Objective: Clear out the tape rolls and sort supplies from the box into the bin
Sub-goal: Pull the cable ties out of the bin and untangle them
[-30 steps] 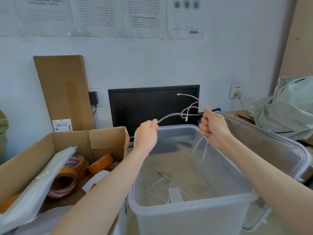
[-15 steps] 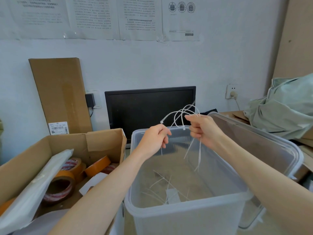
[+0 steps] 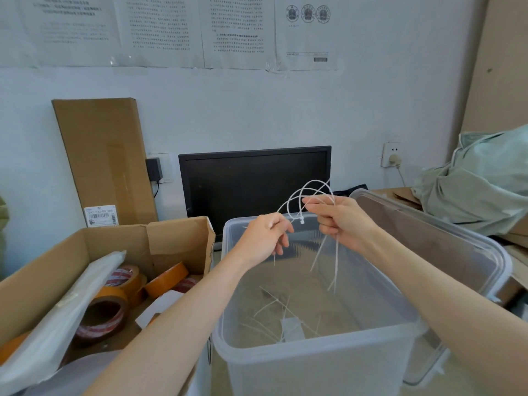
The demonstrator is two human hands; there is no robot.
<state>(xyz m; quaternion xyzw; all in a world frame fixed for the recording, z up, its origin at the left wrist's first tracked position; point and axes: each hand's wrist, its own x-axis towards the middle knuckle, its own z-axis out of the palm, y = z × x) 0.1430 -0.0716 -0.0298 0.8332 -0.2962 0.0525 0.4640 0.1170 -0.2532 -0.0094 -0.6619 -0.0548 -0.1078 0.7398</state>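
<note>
Overhead, thin white looped cable ties [image 3: 303, 200] are pinched by both hands' curled fingers [image 3: 281, 225] above the clear plastic bin [image 3: 314, 355]; left of them sits a cardboard box [image 3: 177, 241] of orange tape rolls [image 3: 167, 278].

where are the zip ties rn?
Head view, centre: the zip ties are held between left hand and right hand, above the clear bin, before the monitor.

I can't read the print on the wall papers [image 3: 160, 24] or the label [image 3: 101, 215] on the leaning cardboard; both are too small. My left forearm hides part of the box [image 3: 43, 270], whose near corner runs off the frame's lower left edge. Where the cable ties [image 3: 303, 195] pass inside my right hand [image 3: 343, 221] is hidden.
</note>
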